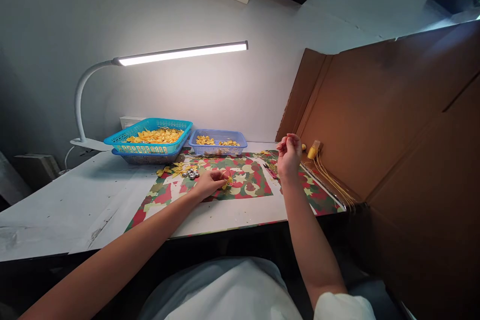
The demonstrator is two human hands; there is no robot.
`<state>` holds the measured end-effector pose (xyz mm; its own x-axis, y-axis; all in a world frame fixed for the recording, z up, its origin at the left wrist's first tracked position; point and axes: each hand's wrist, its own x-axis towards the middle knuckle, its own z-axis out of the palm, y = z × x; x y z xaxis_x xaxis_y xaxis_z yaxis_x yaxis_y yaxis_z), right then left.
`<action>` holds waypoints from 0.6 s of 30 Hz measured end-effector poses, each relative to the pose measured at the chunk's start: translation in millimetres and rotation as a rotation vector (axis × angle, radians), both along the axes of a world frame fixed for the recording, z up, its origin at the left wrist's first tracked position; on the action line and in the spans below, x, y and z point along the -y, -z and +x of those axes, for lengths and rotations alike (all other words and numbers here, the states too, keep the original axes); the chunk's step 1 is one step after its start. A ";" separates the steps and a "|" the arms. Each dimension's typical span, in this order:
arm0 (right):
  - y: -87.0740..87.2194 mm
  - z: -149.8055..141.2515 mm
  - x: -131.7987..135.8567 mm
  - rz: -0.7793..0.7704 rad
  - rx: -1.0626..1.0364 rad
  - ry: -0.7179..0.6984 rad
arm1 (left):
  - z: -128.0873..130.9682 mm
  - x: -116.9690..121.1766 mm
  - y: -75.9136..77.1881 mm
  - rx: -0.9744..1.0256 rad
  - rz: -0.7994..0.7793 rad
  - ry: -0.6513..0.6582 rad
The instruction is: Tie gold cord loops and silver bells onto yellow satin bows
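Note:
My left hand (210,183) rests low over the patterned sheet (255,180), its thumb and fingers pinched on a small yellow ribbon bow (227,183). Raised to the right is my right hand (289,154), its fingertips pressed together; anything in them is too fine to make out. Beside my left hand lie a cluster of small silver beads or bells (191,174) and several loose yellow ribbon bows (179,168). A red-handled tool (270,172) lies near my right wrist, its kind unclear.
A turquoise basket (150,148) of yellow pieces and a smaller blue basket (240,149) stand at the back. A lit lamp (183,53) arches above. Cardboard (393,110) walls the right side, with yellow cords (332,177) hanging over the table edge.

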<state>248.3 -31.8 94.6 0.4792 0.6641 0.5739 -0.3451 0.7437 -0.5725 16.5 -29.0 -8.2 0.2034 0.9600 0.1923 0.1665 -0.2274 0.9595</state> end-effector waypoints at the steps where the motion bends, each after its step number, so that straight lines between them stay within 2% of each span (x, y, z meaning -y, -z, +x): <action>1: -3.4 2.8 -2.4 0.002 0.002 0.014 | -0.1 0.0 0.1 -0.005 -0.001 0.002; 8: -25.2 28.5 -16.4 0.013 0.066 0.008 | -0.9 0.3 0.1 -0.033 0.021 0.028; 14: -47.4 50.9 -15.7 0.058 0.090 0.050 | -1.7 0.7 0.5 -0.018 0.001 0.063; 18: -57.7 55.2 -15.4 0.073 0.146 0.076 | -2.3 -0.4 1.7 -0.018 -0.006 0.071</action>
